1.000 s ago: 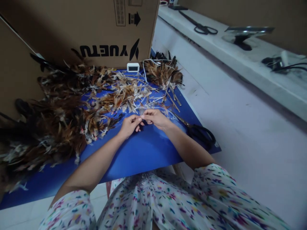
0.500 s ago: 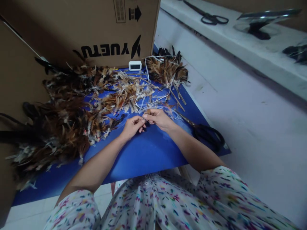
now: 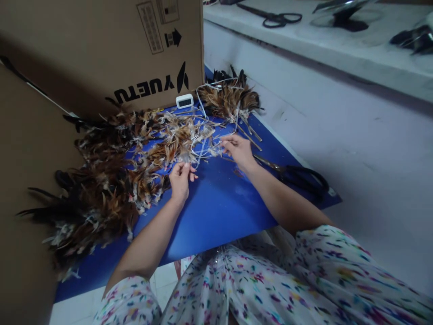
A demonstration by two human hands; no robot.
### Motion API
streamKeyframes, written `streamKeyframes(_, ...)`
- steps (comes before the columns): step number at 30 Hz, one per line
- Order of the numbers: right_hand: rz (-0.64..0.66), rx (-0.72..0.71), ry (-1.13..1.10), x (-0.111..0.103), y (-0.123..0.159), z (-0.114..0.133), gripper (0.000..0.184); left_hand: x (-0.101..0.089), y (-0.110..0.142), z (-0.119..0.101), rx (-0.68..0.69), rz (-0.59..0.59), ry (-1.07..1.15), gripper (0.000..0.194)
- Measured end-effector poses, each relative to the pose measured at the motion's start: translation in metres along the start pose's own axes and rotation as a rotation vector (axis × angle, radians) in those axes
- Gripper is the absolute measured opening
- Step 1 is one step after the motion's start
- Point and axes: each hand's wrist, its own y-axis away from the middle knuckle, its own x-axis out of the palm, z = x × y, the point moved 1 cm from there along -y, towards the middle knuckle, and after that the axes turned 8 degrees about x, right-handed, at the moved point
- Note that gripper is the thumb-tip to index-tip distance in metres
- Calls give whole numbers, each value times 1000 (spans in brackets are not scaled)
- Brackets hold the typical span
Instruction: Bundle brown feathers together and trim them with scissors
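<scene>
My left hand (image 3: 180, 179) is closed in a pinch above the blue tabletop (image 3: 216, 203), with what looks like a small pale feather (image 3: 184, 157) at its fingertips. To its right, my right hand (image 3: 239, 151) is also pinched, over the loose white string (image 3: 203, 151). What its fingertips hold is too small to make out. Brown and white feathers (image 3: 172, 144) lie in a pile just beyond my left hand. Large scissors (image 3: 301, 178) with black handles rest to the right of my right wrist.
More brown and black feathers (image 3: 104, 185) cover the table's left side. A feather bundle with sticks (image 3: 230, 99) lies at the back right, beside a small white digital clock (image 3: 184, 101). A cardboard box (image 3: 101, 49) stands behind. Another pair of scissors (image 3: 279, 19) lies on the ledge (image 3: 304, 49).
My hands were together, fingertips touching, and are now apart. The right one has moved forward and right to the string; the left one has stayed nearer the feather pile. The view has shifted slightly.
</scene>
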Motion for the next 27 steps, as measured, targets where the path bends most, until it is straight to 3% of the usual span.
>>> streamKeyframes(5,203,-301,501,18,14,-5,7,-4,-6,-1,61,-124,-9,41)
streamKeyframes(9,241,-337,803,32,21,-4,6,-4,-6,0,66,-101,-31,39)
streamKeyframes(13,237,-338,893,38,22,-1,9,-4,-5,0,52,-83,-54,38)
streamKeyframes(19,310,-303,722,24,27,9,12,-5,-6,0,46,-76,-47,40)
streamKeyframes(23,378,-101,379,13,31,21,8,-4,-5,0,31,-70,-52,40)
streamKeyframes(27,404,57,31,13,34,30,23,-4,-5,1,20,-54,-44,39)
